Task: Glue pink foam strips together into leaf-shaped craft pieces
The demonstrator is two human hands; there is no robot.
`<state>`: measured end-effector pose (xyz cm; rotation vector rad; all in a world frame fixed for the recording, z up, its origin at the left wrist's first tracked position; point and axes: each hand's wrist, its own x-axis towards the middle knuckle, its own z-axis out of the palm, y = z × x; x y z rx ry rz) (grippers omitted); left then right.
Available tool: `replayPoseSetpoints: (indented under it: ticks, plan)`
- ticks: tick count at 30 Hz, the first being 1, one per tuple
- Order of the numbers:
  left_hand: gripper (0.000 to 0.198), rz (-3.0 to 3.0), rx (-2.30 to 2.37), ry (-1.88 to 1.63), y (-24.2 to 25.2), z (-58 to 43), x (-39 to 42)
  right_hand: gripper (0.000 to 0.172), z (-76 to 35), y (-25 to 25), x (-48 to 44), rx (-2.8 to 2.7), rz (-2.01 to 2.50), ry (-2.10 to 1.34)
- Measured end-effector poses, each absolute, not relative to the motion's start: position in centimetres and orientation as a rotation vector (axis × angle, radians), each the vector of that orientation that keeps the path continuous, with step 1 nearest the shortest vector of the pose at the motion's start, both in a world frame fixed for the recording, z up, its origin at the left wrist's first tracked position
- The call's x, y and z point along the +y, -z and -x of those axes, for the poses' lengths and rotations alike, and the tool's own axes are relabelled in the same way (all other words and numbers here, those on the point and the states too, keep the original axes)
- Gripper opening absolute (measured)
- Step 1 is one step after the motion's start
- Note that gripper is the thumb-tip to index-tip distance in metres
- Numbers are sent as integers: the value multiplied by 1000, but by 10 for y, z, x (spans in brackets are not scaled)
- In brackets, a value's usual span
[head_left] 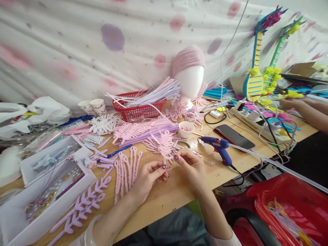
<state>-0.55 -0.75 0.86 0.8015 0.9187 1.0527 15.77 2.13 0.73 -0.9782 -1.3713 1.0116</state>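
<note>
My left hand and my right hand meet over the wooden table, both pinching the stem of a pink pipe-cleaner leaf piece that fans upward between them. Left of my left hand lie pink looped pipe-cleaner strips and lilac leaf shapes. A pile of pink and lilac pipe-cleaner pieces lies behind. A blue glue gun rests just to the right of my right hand.
A red basket of pipe cleaners and a white mannequin head stand at the back. White trays of beads sit left. A phone, power strip and cables lie right, near another person's hand. A red bag hangs below.
</note>
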Motion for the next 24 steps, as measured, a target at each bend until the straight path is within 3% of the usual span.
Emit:
replayPoseSetpoints:
  ticks: [24]
  plan:
    - [27,-935,993,-1068,-11,4,-8,17,-156,-5,21,-1455,1090,-841]
